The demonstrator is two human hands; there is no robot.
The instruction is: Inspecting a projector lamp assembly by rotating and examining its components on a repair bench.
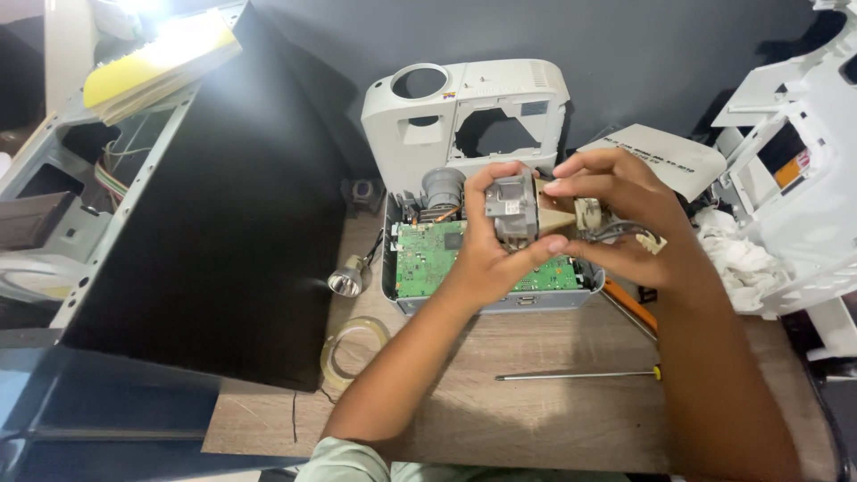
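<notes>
Pale green sleeve cloth (344,462) shows at the bottom edge, and both forearms reach forward over the wooden surface (536,419), where a long thin screwdriver (580,374) lies crosswise and a tape roll (353,344) sits to the left. Beyond them, the left hand (486,254) clasps a grey metal module (511,210) from below and behind, thumb along its underside, while the right hand (616,219) pinches its right side, where a tan part and short wires hang. Held upright, the module sits between both hands, directly above the opened projector base (428,259) with its green circuit board. Farther back, the white top cover (464,112) leans against the dark wall.
</notes>
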